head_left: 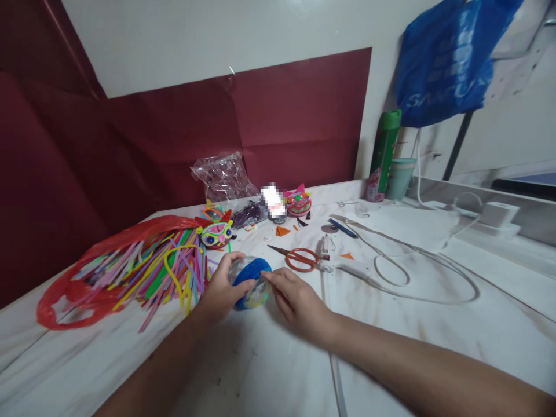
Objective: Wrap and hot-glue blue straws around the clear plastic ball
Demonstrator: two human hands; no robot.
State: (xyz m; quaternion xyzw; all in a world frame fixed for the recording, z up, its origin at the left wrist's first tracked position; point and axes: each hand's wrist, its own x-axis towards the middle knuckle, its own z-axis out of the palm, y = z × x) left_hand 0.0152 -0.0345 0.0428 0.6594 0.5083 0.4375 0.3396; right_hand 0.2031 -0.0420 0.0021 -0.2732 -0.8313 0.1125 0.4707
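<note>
My left hand is wrapped round a clear, round plastic ball, its thumb across the front. Blue bands that look like pipe cleaners laid side by side cover part of the ball, and some yellow-green shows through lower down. At the ball's right side my right hand is closed in a pinch, fingertips against the blue band's edge; what is between them is hidden. Just beyond lie orange-handled scissors. A white glue gun rests to their right.
On the left, a red plastic bag holds many coloured pipe cleaners. Decorated animal-face balls, one yellow and red, one pink, stand behind. A blue pen-like tool, looping cable, green spray can and cup lie right.
</note>
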